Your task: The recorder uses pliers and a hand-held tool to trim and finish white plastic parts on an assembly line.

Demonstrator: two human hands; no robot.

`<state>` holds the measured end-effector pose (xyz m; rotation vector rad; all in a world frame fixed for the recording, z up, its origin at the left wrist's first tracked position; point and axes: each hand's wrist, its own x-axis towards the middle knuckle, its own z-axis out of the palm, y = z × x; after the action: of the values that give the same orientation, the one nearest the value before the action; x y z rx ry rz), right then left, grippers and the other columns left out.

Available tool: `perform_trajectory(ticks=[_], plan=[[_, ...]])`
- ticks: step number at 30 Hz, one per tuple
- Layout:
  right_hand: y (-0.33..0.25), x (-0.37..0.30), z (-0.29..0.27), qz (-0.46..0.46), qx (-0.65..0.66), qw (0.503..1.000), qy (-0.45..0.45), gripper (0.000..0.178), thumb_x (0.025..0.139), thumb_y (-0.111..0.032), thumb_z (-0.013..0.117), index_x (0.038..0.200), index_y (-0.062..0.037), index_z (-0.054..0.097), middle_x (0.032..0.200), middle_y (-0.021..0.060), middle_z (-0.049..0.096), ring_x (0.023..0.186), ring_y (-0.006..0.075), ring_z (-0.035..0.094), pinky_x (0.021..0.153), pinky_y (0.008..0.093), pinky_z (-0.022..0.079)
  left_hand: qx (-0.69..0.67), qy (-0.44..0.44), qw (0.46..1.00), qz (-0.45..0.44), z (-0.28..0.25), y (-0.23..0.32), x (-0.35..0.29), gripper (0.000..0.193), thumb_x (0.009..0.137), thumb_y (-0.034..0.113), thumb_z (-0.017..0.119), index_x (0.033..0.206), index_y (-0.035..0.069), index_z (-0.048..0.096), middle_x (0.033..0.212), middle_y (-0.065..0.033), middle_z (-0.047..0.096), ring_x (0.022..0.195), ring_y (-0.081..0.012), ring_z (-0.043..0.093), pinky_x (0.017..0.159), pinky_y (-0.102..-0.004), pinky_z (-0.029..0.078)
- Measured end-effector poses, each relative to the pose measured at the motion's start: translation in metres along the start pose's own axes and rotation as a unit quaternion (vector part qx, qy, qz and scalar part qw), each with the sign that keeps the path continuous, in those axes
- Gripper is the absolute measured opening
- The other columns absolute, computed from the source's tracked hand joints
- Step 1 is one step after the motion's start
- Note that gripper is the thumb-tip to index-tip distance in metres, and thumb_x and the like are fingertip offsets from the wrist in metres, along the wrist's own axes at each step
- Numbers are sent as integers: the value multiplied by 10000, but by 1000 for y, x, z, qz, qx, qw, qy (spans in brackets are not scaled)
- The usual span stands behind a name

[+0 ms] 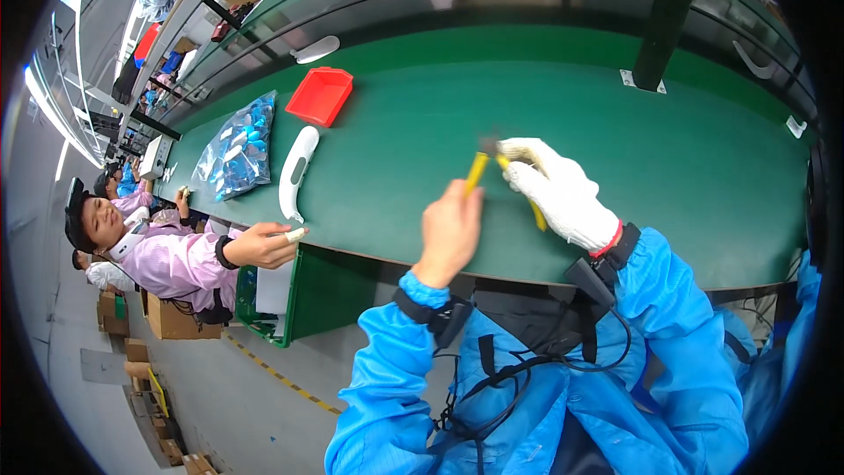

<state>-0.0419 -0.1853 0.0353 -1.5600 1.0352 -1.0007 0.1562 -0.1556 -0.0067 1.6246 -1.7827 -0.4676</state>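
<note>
A pair of yellow-handled pliers (pixel 476 173) is held up over the green table between my two hands, its dark head blurred. My left hand (pixel 450 227), bare, is closed around one handle. My right hand (pixel 563 193) wears a white knitted glove and has its fingers closed at the other handle, whose end sticks out below them. Both forearms are in blue sleeves with dark wrist straps.
A white curved plastic housing (pixel 296 174) lies left, near a co-worker's hand (pixel 264 246) with covered fingertips. Beyond are a bag of blue parts (pixel 236 149) and a red tray (pixel 320 98). A green crate (pixel 330 299) stands below the edge; a post (pixel 665 26) rises behind.
</note>
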Motion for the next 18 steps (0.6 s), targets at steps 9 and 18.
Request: perform_trajectory(ticks=[9,18], plan=[[27,10,-39,66,221,970,81,209,1022,-121,555,1168,19,608,941,46,594,777,105,558,692,264,520,-388,255,849,-251,-102,-92,-38,210,1042,261,569,991,57,567,636,67,404,502,-32,338,452,-228,250],[30,11,-38,68,249,964,70,197,1027,-108,537,1160,21,606,918,49,585,753,111,549,676,266,514,-295,399,844,-203,-124,-122,-48,224,1042,275,562,1049,53,536,666,56,403,540,-37,355,473,-224,279]])
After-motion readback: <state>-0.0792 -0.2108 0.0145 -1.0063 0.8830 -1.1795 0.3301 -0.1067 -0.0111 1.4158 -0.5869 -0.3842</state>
